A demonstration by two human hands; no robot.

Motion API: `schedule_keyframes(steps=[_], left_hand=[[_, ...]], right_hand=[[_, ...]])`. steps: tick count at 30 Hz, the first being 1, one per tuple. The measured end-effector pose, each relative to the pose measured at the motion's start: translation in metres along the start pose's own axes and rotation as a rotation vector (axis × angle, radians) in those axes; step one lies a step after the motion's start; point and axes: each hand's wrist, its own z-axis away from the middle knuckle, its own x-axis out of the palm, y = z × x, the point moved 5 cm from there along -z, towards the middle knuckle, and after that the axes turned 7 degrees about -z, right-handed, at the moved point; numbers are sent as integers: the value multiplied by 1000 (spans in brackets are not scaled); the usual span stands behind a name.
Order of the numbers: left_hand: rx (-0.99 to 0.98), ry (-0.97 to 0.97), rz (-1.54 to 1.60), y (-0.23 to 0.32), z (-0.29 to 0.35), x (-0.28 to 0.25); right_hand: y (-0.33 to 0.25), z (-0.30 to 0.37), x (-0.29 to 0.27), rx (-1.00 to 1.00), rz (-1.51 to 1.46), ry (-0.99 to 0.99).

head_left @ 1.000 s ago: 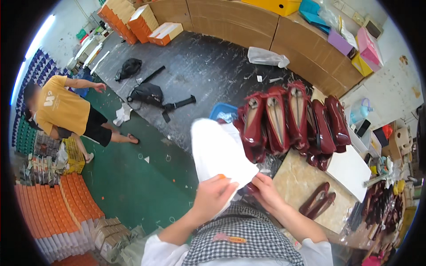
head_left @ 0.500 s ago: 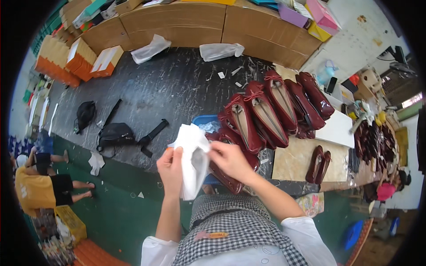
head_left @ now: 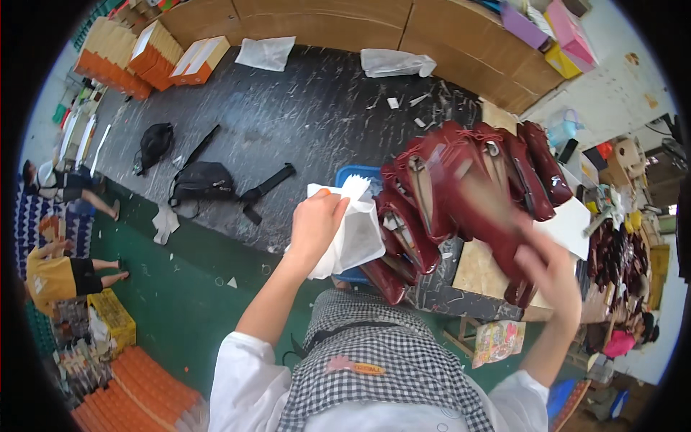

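My left hand (head_left: 317, 223) is closed on a white, see-through bag (head_left: 360, 234), which hangs over the front edge of the table. Smeared by motion, my right hand (head_left: 551, 266) is at the heel end of a dark red ballet flat (head_left: 471, 191), which is blurred too and seems gripped by the fingers. This shoe is above a row of similar glossy red flats (head_left: 421, 187) with bows, lying side by side. Partly hidden behind the bag and shoes is a blue basket (head_left: 354, 171).
On the black table (head_left: 288, 108) lie a black waist bag (head_left: 205, 180), a black pouch (head_left: 155, 144) and two flat white bags (head_left: 266, 54). Orange-and-white boxes (head_left: 201, 59) stand at the far left. Cardboard (head_left: 324, 25) walls the back. Another person (head_left: 54, 277) is at lower left.
My right hand has left the white bag and moved right to the red shoes, where one shoe now blurs with it. My left hand still holds the bag, slightly higher and further right.
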Motion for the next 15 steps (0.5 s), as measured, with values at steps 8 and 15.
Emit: schedule_keyframes(steps=[8,15], left_hand=[[-86,-11,359,57,49,-55],[-524,270,645,-45,39,-90]], right_hand=[[19,-54,215,402,-946,-256],[-80,-144,279,73,-1132,-409]])
